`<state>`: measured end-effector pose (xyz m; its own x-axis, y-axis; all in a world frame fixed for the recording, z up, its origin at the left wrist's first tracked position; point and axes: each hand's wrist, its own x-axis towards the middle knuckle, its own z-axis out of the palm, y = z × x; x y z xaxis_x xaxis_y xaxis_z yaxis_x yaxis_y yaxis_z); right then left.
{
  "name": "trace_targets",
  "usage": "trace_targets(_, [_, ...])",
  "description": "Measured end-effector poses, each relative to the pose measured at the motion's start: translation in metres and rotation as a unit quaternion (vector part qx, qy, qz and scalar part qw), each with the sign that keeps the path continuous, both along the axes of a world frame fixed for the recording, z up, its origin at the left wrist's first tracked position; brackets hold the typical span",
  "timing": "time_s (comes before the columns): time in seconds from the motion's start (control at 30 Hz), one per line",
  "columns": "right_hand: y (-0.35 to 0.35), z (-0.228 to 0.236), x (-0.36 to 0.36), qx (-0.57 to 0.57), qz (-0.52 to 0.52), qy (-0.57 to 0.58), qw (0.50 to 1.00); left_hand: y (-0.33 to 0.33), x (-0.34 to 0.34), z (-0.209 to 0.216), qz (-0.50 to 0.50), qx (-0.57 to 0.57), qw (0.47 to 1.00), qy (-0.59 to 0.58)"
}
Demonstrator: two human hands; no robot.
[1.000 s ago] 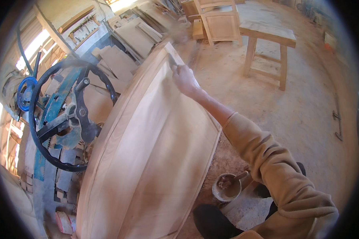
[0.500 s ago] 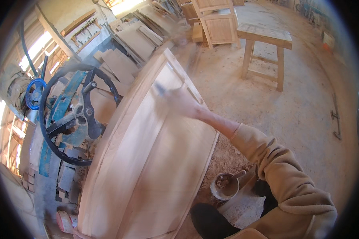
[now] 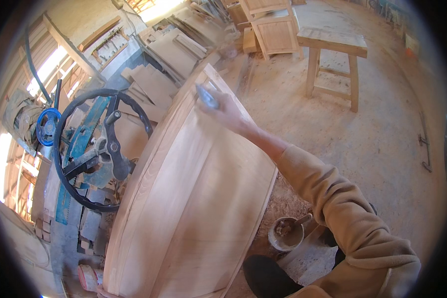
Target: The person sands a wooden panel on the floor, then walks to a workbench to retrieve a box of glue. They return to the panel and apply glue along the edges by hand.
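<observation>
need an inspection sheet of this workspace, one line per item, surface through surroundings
Surface: framed wooden panel, lying at a slant across the view; dusty floor beside it.
Things in hand: flat bladed tool, blurred, at the panel's far end; contact unclear.
Clutter: bucket holding brown matter and a handled implement, on the floor.
Hands: right hand grips the tool; left not made out.
Cables: dark curved line at upper left, cable or rod, cannot tell.
Surroundings: black handwheel, smaller blue handwheel, wooden stool, leaning boards.
</observation>
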<state>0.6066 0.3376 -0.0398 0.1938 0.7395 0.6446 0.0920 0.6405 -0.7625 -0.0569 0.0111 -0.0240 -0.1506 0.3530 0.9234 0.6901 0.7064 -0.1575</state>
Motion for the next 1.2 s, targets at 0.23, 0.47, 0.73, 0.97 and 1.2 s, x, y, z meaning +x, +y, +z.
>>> trace_targets(0.23, [0.001, 0.006, 0.011, -0.016, 0.001, 0.030, 0.999, -0.002, -0.002, -0.005, 0.010, -0.001, 1.000, -0.016])
trace_targets(0.47, [-0.105, -0.033, -0.071, 0.116, 0.336, -0.160, 0.921, 0.000, -0.002, -0.002, 0.002, -0.023, 0.999, -0.022])
trace_targets(0.73, [-0.142, -0.057, -0.059, -0.109, 0.332, -0.028, 0.937, 0.001, -0.003, -0.001, 0.007, -0.042, 0.999, -0.032])
trace_targets(0.97, [-0.145, -0.091, -0.064, -0.140, 0.295, 0.008, 0.945, 0.004, -0.001, 0.002, 0.011, -0.047, 0.998, -0.045])
trace_targets(1.2, [-0.119, -0.067, -0.050, -0.112, 0.142, -0.041, 0.983, 0.005, -0.001, 0.009, 0.136, -0.026, 0.982, -0.129])
